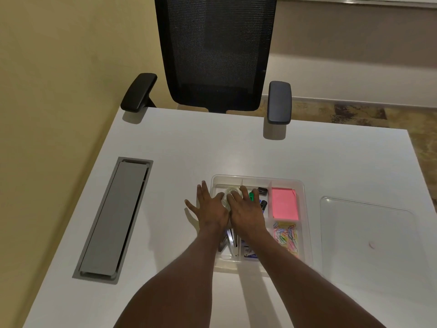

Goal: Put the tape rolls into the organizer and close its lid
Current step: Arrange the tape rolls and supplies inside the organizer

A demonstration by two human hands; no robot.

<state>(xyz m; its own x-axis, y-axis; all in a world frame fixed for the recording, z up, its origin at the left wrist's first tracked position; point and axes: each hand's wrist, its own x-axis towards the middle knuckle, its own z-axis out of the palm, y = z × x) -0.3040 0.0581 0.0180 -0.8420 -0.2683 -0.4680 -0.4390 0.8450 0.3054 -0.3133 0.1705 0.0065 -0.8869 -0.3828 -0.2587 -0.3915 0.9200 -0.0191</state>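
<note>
A clear plastic organizer lies on the white desk, with its lid off. A clear tape roll sits in its far-left compartment. My right hand reaches over that compartment, its fingers curled onto the roll. My left hand lies flat beside it across the organizer's left edge, fingers spread, touching the roll's left side. The hands hide most of that compartment, so I cannot tell whether other rolls are under them. The clear lid rests flat on the desk to the right of the organizer.
Other compartments hold pink sticky notes, coloured paper clips, markers and a stapler. A grey cable hatch is set into the desk at left. A black mesh chair stands at the far edge.
</note>
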